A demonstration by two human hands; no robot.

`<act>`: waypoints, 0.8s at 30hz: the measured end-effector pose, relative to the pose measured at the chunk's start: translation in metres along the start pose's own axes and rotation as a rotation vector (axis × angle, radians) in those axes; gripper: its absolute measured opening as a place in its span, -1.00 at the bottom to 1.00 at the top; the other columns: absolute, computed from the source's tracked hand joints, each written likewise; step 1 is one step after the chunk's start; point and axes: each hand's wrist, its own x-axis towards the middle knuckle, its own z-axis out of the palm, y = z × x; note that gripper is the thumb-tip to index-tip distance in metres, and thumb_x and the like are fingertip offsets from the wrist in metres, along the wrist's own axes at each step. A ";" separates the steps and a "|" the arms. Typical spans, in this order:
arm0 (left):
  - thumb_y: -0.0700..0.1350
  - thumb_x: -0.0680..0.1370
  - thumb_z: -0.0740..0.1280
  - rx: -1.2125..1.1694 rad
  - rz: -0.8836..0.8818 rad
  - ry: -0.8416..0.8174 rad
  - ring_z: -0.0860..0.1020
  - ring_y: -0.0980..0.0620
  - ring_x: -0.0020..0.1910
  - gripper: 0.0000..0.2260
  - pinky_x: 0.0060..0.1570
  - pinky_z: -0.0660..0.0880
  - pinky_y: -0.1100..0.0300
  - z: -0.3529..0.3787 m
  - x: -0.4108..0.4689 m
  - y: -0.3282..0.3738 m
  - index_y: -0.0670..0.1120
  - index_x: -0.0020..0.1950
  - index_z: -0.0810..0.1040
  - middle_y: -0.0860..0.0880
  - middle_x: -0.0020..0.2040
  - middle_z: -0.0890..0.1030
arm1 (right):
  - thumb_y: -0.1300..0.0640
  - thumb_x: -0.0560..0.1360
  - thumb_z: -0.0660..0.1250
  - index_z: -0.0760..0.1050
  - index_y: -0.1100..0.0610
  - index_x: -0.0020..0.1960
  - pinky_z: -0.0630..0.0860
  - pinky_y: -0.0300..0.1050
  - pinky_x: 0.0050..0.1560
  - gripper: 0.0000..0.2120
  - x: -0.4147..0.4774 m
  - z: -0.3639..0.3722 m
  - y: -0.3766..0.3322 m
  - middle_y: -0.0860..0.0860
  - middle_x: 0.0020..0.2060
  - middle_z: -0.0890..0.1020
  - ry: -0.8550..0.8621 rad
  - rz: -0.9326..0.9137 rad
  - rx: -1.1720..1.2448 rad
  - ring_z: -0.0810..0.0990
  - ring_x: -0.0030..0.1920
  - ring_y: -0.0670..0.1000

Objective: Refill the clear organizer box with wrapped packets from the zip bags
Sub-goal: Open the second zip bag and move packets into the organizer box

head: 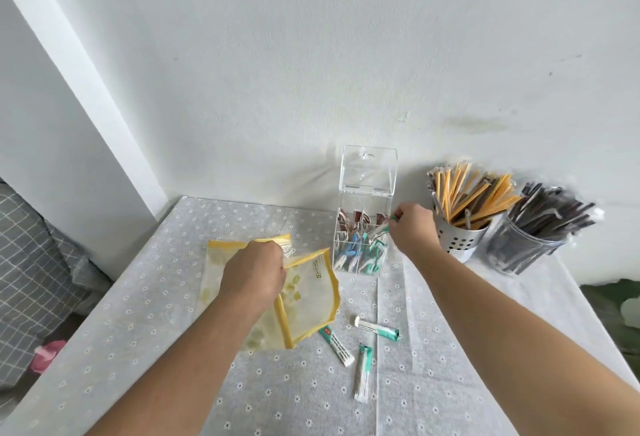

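The clear organizer box (346,264) stands near the wall with its lid (369,168) tipped up. Its compartments hold brown, blue and teal wrapped packets. My right hand (414,227) pinches a teal-and-white packet (379,228) just over the box's right side. My left hand (254,271) grips the top edge of a yellow-trimmed zip bag (308,300), lifted off the table. A second yellow zip bag (221,262) lies flat behind it. Three teal-and-white packets (377,329) lie loose on the cloth in front of the box.
A perforated metal cup (464,239) of orange stick packets and a clear cup (519,252) of dark stick packets stand right of the box. The table carries a grey flowered cloth (156,297). A checked cushion (31,262) sits beyond the left edge.
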 end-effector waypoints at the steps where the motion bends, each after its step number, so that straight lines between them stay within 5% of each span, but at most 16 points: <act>1: -0.16 0.52 0.29 -0.001 0.002 0.002 0.62 -0.13 -0.11 -0.87 -0.12 0.59 0.08 0.000 0.001 0.000 -0.15 -0.12 0.61 -0.10 -0.13 0.66 | 0.30 0.48 0.23 0.53 0.22 -0.13 0.48 -0.14 -0.29 -0.89 0.003 0.005 -0.001 0.14 -0.24 0.59 -0.008 0.003 -0.047 0.57 -0.26 0.13; 7: -0.15 0.53 0.28 0.005 0.041 0.010 0.61 -0.12 -0.08 -0.88 -0.11 0.57 0.08 0.004 0.004 -0.002 -0.13 -0.09 0.60 -0.08 -0.09 0.65 | 0.33 0.48 0.25 0.59 0.18 -0.15 0.58 -0.14 -0.17 -0.84 0.015 0.030 -0.005 0.07 -0.20 0.63 -0.246 -0.148 -0.245 0.62 -0.17 0.07; 15: -0.15 0.53 0.28 0.004 0.032 0.016 0.63 -0.09 -0.13 -0.87 -0.17 0.57 0.09 0.002 0.008 -0.007 -0.13 -0.10 0.61 -0.07 -0.12 0.66 | 0.32 0.49 0.28 0.64 0.04 -0.12 0.64 -0.05 -0.05 -0.76 0.023 0.039 -0.003 0.00 -0.12 0.69 -0.212 -0.150 -0.344 0.65 -0.15 0.02; 24: -0.11 0.54 0.30 -0.004 0.028 0.032 0.63 -0.07 -0.15 -0.87 -0.19 0.56 0.10 0.004 0.009 -0.007 -0.10 -0.11 0.62 -0.05 -0.14 0.67 | 0.12 0.44 0.44 0.64 -0.08 -0.13 0.59 -0.06 0.07 -0.90 0.023 0.032 -0.007 -0.12 -0.14 0.70 -0.224 -0.150 -0.393 0.64 -0.14 -0.08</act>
